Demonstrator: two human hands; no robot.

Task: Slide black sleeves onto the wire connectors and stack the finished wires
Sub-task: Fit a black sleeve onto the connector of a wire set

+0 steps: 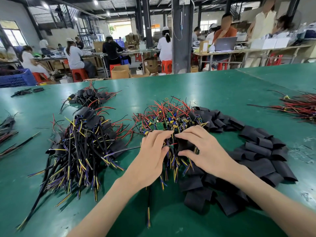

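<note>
On the green table, my left hand [152,156] pinches a wire assembly [168,145] with a small green board at its end. Facing it, my right hand [203,149] holds a black sleeve [184,144] between thumb and fingers, the sleeve's mouth touching the board. Right behind my hands lies a heap of bare boards with red and black wires [169,117]. A stack of sleeved wires [82,139] with yellow, blue and black leads lies to the left. Loose black sleeves [256,151] curve round the right side and front.
A smaller sleeved bundle [89,97] lies further back on the left, more wires [302,106] at the far right, and stray cables [6,132] at the left edge. Beyond the table's far edge, several people sit at benches near a blue crate [17,78].
</note>
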